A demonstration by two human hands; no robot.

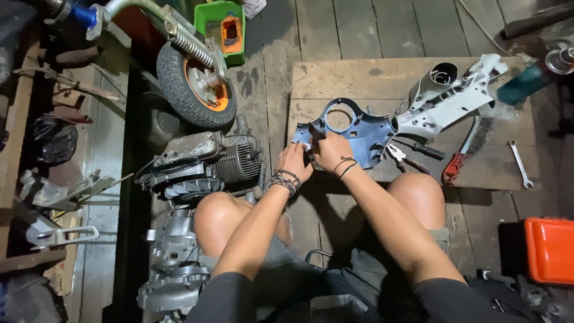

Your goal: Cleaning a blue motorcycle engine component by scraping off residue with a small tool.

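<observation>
Both hands, left hand [293,160] and right hand [330,151], pinch the near edge of the blue cover plate [350,128]; it looks stiff, light, best gripped by its rim.

You have one view only, from the camera on your head, looking almost straight down past your knees at the floor. It sits close above the wooden board [412,119], which fills the upper right. Your forearms run up from the bottom edge to the board's near-left edge. Left of the board lies an engine [206,161], with a small wheel [194,84] beyond it.
</observation>
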